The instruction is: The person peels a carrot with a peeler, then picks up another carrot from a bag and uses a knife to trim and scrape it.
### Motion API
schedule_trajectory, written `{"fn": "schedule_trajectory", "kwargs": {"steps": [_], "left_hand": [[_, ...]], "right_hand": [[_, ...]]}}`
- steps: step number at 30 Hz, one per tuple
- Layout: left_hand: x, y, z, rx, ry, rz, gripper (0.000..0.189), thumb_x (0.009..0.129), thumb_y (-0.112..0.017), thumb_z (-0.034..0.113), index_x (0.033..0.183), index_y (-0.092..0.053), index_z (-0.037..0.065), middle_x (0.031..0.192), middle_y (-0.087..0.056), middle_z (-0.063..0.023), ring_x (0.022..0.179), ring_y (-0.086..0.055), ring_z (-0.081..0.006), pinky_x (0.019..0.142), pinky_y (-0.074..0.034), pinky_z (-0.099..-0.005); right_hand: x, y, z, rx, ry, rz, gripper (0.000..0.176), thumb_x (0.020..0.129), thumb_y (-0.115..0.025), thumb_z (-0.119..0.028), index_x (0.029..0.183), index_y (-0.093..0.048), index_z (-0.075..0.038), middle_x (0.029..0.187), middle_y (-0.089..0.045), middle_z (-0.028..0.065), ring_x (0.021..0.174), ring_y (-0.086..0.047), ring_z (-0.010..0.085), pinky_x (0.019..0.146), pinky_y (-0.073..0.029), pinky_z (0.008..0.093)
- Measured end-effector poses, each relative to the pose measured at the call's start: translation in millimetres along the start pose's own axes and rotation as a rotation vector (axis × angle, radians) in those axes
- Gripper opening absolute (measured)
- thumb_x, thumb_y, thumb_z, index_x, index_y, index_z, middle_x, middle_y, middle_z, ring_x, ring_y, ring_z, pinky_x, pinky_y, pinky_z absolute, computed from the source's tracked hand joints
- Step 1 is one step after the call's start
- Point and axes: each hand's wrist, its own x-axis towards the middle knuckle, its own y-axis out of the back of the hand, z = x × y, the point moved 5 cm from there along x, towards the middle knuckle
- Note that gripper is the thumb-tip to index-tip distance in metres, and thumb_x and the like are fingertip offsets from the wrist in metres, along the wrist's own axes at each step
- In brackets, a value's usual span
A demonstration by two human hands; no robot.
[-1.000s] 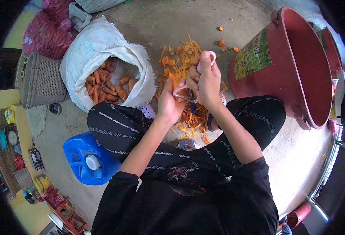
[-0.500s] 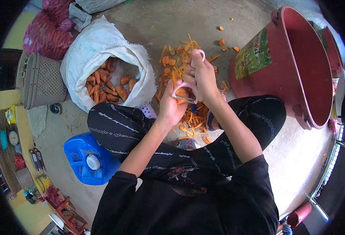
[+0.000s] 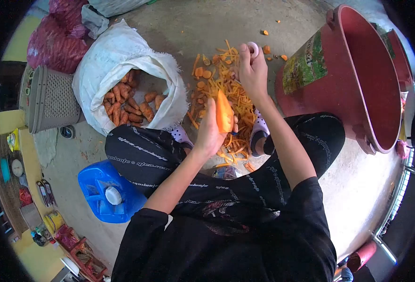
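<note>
My left hand (image 3: 210, 131) is closed around a peeled orange carrot (image 3: 224, 113), its narrow end pointing up and away from me. To the right and a bit farther off, my right hand (image 3: 253, 77) grips a pale pink peeler (image 3: 253, 50). The round end of its handle shows above my fingers, while the blade side is mostly hidden. Below both hands, a heap of carrot peelings (image 3: 221, 84) with cut carrot ends spreads over the floor between my feet. Unpeeled carrots (image 3: 130, 105) lie in the open white sack (image 3: 118, 49) on the left.
A large red tub (image 3: 306, 89) stands close on the right. By my left knee is a blue jerrycan (image 3: 108, 192). Grey plastic baskets (image 3: 54, 98) and red mesh sacks (image 3: 57, 42) stand beyond the white sack. Several carrot bits are scattered farther out on the floor.
My right hand has drawn the peeler away from the carrot, to the right and outward. The carrot in my left hand is now in plain view, tilted upward.
</note>
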Motion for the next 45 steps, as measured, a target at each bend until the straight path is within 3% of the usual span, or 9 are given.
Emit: {"fn": "schedule_trajectory", "kwargs": {"steps": [3, 6, 15, 21, 33, 36, 39, 42, 45], "left_hand": [[7.0, 6.4, 5.2, 0.046, -0.032, 0.056, 0.041, 0.097, -0.036, 0.041, 0.109, -0.048, 0.004, 0.085, -0.054, -0.0071, 0.075, -0.054, -0.0172, 0.068, -0.046, -0.0330], [10.7, 13.7, 12.1, -0.055, -0.060, 0.031, 0.036, 0.097, -0.035, 0.039, 0.107, -0.049, 0.006, 0.087, -0.055, -0.0047, 0.081, -0.054, -0.0160, 0.069, -0.046, -0.0340], [8.3, -0.7, 18.8, -0.220, -0.027, -0.059, 0.036, 0.100, -0.025, 0.035, 0.079, -0.046, 0.015, 0.079, -0.052, 0.0021, 0.083, -0.052, -0.0135, 0.081, -0.040, -0.0318], [7.6, -4.0, 20.0, -0.217, -0.063, -0.035, 0.032, 0.099, -0.031, 0.032, 0.076, -0.046, 0.015, 0.077, -0.053, 0.0022, 0.082, -0.052, -0.0130, 0.082, -0.040, -0.0317], [5.3, -8.6, 20.3, -0.259, -0.013, -0.100, 0.032, 0.099, -0.029, 0.032, 0.114, -0.050, 0.013, 0.113, -0.055, -0.0007, 0.111, -0.045, -0.0153, 0.097, -0.030, -0.0404], [6.0, -7.7, 20.1, -0.317, -0.026, -0.129, 0.038, 0.100, -0.024, 0.033, 0.123, -0.044, 0.010, 0.116, -0.054, -0.0060, 0.112, -0.049, -0.0200, 0.099, -0.035, -0.0413], [9.7, -7.0, 17.1, -0.344, -0.052, -0.316, 0.039, 0.100, -0.024, 0.036, 0.121, -0.045, 0.011, 0.111, -0.055, -0.0048, 0.109, -0.050, -0.0188, 0.097, -0.037, -0.0403], [1.1, -8.4, 11.9, -0.175, -0.028, -0.072, 0.033, 0.098, -0.031, 0.039, 0.108, -0.050, 0.014, 0.107, -0.056, -0.0015, 0.104, -0.051, -0.0164, 0.092, -0.040, -0.0385], [3.3, -6.6, 12.3, -0.158, -0.055, -0.190, 0.033, 0.098, -0.031, 0.039, 0.108, -0.050, 0.013, 0.107, -0.056, -0.0023, 0.104, -0.052, -0.0167, 0.092, -0.041, -0.0388]], "right_hand": [[-5.4, 4.9, -13.0, 0.191, 0.011, 0.009, 0.033, 0.094, -0.047, -0.037, 0.091, -0.045, -0.004, 0.058, -0.040, -0.0004, 0.042, -0.041, 0.0093, 0.045, -0.044, 0.0258], [-21.6, 4.0, -38.1, 0.671, -0.340, -0.019, 0.036, 0.094, -0.045, -0.040, 0.086, -0.042, -0.005, 0.055, -0.036, -0.0004, 0.039, -0.035, 0.0095, 0.044, -0.044, 0.0262], [-60.7, -23.1, -44.7, 0.670, -0.471, -0.173, 0.036, 0.095, -0.041, -0.043, 0.087, -0.040, -0.007, 0.055, -0.029, -0.0013, 0.040, -0.026, 0.0072, 0.036, -0.029, 0.0219], [-59.7, -24.6, -40.5, 0.673, -0.450, -0.162, 0.035, 0.095, -0.043, -0.041, 0.086, -0.041, -0.007, 0.056, -0.030, -0.0020, 0.041, -0.026, 0.0063, 0.036, -0.027, 0.0212], [-46.4, -9.9, -26.8, 0.703, -0.563, -0.071, 0.035, 0.094, -0.046, -0.040, 0.082, -0.042, -0.007, 0.056, -0.030, -0.0019, 0.039, -0.029, 0.0074, 0.036, -0.037, 0.0247], [-44.8, -9.9, -23.7, 0.737, -0.545, -0.099, 0.036, 0.093, -0.047, -0.041, 0.083, -0.042, -0.007, 0.056, -0.031, -0.0016, 0.039, -0.029, 0.0077, 0.036, -0.040, 0.0257], [-49.0, -14.4, -29.5, 0.731, -0.569, -0.103, 0.036, 0.094, -0.047, -0.040, 0.083, -0.042, -0.006, 0.056, -0.031, -0.0014, 0.039, -0.028, 0.0072, 0.034, -0.033, 0.0236], [-55.4, -21.7, -29.2, 0.675, -0.585, -0.259, 0.036, 0.094, -0.046, -0.039, 0.082, -0.042, -0.006, 0.055, -0.031, -0.0017, 0.039, -0.026, 0.0065, 0.034, -0.025, 0.0224], [-51.3, -25.0, -30.6, 0.637, -0.592, -0.218, 0.035, 0.095, -0.045, -0.038, 0.081, -0.042, -0.005, 0.054, -0.031, -0.0023, 0.039, -0.025, 0.0057, 0.035, -0.019, 0.0223]]}}
